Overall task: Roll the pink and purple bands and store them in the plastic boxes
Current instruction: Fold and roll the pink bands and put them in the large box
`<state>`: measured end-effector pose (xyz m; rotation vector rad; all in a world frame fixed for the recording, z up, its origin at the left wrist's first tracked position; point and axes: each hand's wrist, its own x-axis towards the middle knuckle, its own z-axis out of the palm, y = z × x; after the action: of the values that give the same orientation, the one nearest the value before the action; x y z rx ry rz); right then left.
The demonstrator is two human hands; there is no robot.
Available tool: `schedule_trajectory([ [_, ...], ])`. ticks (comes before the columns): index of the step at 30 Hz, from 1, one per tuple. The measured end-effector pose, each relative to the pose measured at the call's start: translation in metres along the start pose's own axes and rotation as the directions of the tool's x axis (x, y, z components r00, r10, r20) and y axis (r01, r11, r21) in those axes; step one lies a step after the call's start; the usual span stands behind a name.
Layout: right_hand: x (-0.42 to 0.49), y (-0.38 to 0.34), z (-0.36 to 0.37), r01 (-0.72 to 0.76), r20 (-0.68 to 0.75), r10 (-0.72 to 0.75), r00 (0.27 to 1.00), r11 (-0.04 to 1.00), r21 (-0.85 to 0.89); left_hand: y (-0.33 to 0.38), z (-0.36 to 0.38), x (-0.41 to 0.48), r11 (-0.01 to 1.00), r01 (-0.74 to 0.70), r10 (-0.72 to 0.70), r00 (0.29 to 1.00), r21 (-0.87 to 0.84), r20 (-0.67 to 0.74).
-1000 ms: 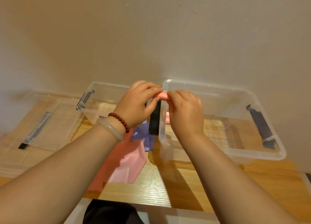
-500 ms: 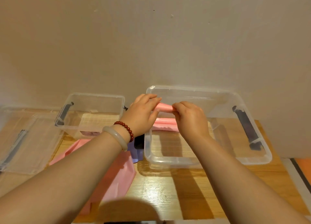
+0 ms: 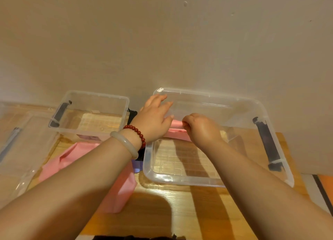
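Head camera: right hand [image 3: 201, 129] reaches into the large clear box [image 3: 198, 183], its fingers [image 3: 187, 121] curled and pinching one end of a rolled pink band [image 3: 177, 123] close to the box's left wall. Left hand [image 3: 155, 119] sits just beside the roll over that wall, fingers straight and spread, gripping nothing. Loose pink bands [image 3: 119, 194] lie on the tabletop [image 3: 180, 212] beside a purple band [image 3: 135, 165]. A smaller clear box [image 3: 93, 93] stands to the left.

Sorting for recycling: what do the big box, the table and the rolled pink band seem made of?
Big box: clear glossy plastic; grain shows through. Table: glossy wood or laminate; visible grain. Pink band: matte, pliable roll, perhaps rubber; unclear.
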<state>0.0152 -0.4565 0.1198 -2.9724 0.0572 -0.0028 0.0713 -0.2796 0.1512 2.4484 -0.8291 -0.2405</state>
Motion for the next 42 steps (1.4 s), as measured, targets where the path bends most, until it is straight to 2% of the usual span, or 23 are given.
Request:
schedule_trajectory([
  [8,0.011,0.008,0.029,0.017,0.29,-0.012,0.957,1.0,-0.014,-0.002,0.006,0.008,0.999,0.008,-0.01,0.999,-0.052,-0.035],
  [13,0.019,0.013,0.041,0.008,0.39,0.008,0.921,0.999,-0.04,-0.003,0.005,0.012,0.999,-0.014,0.015,1.0,-0.041,0.016],
  [17,0.023,0.013,0.048,-0.026,0.455,0.032,0.89,0.999,-0.019,-0.007,0.007,0.012,0.998,-0.019,0.018,1.0,-0.063,-0.006],
  [25,0.028,0.008,0.057,-0.085,0.423,0.091,0.901,0.996,-0.033,-0.009,0.011,0.014,0.995,-0.039,0.035,0.998,-0.089,-0.044],
  [32,0.03,0.008,0.061,-0.07,0.404,0.068,0.912,0.997,-0.011,-0.009,0.012,0.014,0.994,-0.038,0.03,0.997,-0.103,-0.073],
  [42,0.033,0.011,0.067,-0.126,0.415,0.097,0.905,0.991,0.041,-0.007,0.01,0.013,0.994,-0.036,0.028,0.997,-0.103,-0.075],
])
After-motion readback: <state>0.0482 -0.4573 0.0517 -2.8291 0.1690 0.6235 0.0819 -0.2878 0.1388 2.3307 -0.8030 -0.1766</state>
